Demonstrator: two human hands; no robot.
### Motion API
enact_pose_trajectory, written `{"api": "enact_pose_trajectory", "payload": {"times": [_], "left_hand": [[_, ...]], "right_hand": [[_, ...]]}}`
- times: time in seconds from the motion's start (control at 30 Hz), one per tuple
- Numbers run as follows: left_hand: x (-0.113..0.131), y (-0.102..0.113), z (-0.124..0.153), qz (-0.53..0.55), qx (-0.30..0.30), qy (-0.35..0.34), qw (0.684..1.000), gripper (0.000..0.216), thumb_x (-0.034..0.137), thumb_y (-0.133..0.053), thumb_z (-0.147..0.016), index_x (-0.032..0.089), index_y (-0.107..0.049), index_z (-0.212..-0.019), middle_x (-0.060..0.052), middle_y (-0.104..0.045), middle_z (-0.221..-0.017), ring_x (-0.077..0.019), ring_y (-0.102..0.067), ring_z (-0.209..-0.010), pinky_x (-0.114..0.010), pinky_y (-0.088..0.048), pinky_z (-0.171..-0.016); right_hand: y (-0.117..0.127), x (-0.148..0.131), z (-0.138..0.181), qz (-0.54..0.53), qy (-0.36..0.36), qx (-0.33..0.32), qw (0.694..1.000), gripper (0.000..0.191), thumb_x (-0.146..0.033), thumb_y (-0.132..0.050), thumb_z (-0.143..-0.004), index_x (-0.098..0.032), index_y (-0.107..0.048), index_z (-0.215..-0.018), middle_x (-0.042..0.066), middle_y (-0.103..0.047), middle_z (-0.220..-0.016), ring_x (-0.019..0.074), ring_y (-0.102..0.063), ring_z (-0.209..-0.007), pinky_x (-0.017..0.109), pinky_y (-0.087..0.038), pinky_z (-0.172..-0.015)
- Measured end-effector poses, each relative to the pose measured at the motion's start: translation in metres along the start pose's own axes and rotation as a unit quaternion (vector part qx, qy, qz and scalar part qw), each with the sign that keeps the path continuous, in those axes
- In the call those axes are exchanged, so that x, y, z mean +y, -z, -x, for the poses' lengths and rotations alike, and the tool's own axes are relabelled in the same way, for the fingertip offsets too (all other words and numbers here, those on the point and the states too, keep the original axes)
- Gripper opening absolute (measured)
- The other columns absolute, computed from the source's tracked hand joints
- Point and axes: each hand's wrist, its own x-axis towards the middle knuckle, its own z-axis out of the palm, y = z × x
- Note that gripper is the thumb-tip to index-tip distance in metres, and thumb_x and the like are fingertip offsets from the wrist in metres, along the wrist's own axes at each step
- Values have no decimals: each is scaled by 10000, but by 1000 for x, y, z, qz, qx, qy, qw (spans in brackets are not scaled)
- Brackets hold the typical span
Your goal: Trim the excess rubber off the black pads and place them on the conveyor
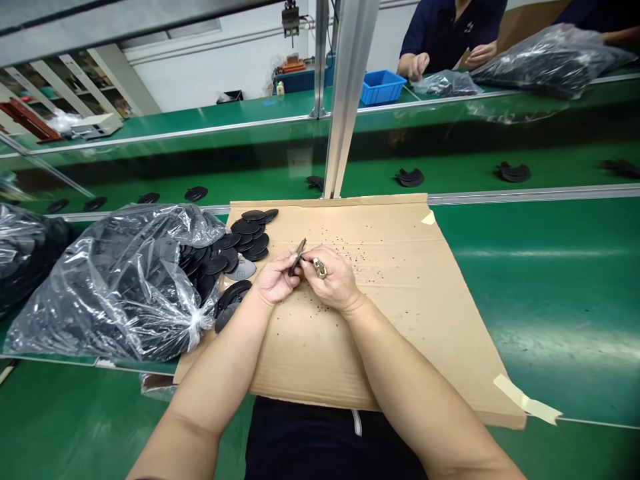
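My left hand (277, 277) pinches a flat black oval part (299, 256), held edge-on above a sheet of cardboard (400, 313). My right hand (333, 279) is closed around a small metal tool (319, 268) whose tip meets the part's edge. Both hands touch each other over the cardboard's middle. Tiny dark trimmings (350, 257) lie scattered on the cardboard around them. A pile of the same black oval parts (240, 250) spills from a clear plastic bag (120, 280) just left of my left hand.
The cardboard lies on a green bench (550, 300). Beyond a metal rail, a green conveyor belt (450, 167) carries small stacks of black parts (410, 177). An aluminium post (345, 100) stands ahead. Across the belt a person (450, 33) handles bags near a blue bin (383, 85).
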Motion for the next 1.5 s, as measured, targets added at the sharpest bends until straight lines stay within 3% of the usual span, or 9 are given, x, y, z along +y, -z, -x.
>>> {"api": "enact_pose_trajectory", "payload": {"times": [0.3, 0.47, 0.57, 0.67, 0.77, 0.83, 1.17, 1.4, 1.5], "left_hand": [[-3, -5, -1, 22, 38, 7, 999, 113, 56, -580, -783, 114, -647, -852, -10, -599, -645, -43, -527, -463, -105, -454, -426], [16, -6, -20, -76, 136, -182, 971, 314, 118, -702, -678, 165, -647, -984, -39, -680, -898, -100, -631, -684, -164, -507, -542], [55, -6, -48, -182, 282, -317, 887, 456, 137, -689, -676, 213, -610, -1119, -56, -664, -1067, -176, -650, -901, -295, -546, -762], [104, -8, -77, -391, 375, -422, 727, 422, 154, -618, -745, 190, -610, -1165, -87, -620, -1156, -211, -591, -1074, -338, -452, -975], [141, -12, -105, -615, 389, -387, 566, 476, 200, -638, -752, 184, -597, -1226, -135, -521, -1284, -287, -487, -1214, -393, -356, -1057], [150, -17, -125, -696, 378, -328, 515, 563, 250, -678, -737, 181, -559, -1283, -171, -478, -1319, -340, -446, -1243, -449, -338, -1053], [100, -52, -228, -802, 222, -160, 531, 274, 175, -698, -705, 116, -733, -969, -187, -654, -1121, -300, -579, -1079, -382, -415, -960], [87, -67, -171, -732, 296, -291, 541, 285, 216, -481, -882, 173, -713, -1041, -112, -679, -1107, -238, -604, -1049, -330, -446, -938], [56, -63, -120, -723, 239, -381, 525, 293, 156, -471, -859, 131, -694, -1048, -117, -657, -1141, -221, -571, -1104, -319, -426, -1003]], "right_hand": [[-2, 1, 0, 39, 14, 13, 999, 113, -254, -496, -861, -224, -605, -869, 59, -634, -834, 201, -597, -826, 340, -487, -803], [-5, 15, 2, -33, -104, 133, 985, 252, -350, -559, -864, -202, -568, -1067, 66, -631, -913, 197, -620, -846, 351, -511, -810], [-6, 26, 3, -40, -155, 205, 965, 279, -378, -552, -865, -185, -565, -1067, 63, -628, -869, 198, -626, -814, 360, -513, -804], [-6, 32, 3, -37, -171, 225, 958, 273, -381, -559, -859, -177, -575, -1042, 64, -629, -853, 201, -628, -809, 367, -511, -811], [-7, 34, 3, -24, -170, 226, 959, 262, -364, -562, -856, -175, -576, -1037, 71, -632, -859, 207, -627, -817, 383, -508, -823], [-8, 35, 2, -13, -169, 228, 959, 251, -355, -559, -855, -183, -573, -1037, 71, -631, -854, 215, -627, -831, 394, -508, -829], [-10, 33, -1, 2, -169, 219, 961, 217, -302, -559, -849, -190, -566, -1034, 85, -630, -891, 207, -620, -828, 372, -516, -795], [-14, 52, 0, -89, -244, 268, 928, 306, -395, -610, -815, -153, -604, -1002, 44, -647, -829, 168, -622, -765, 349, -503, -798], [-15, 56, -6, -222, -301, 315, 872, 400, -462, -665, -755, -152, -607, -1001, 8, -641, -795, 124, -606, -682, 291, -506, -711]]}}
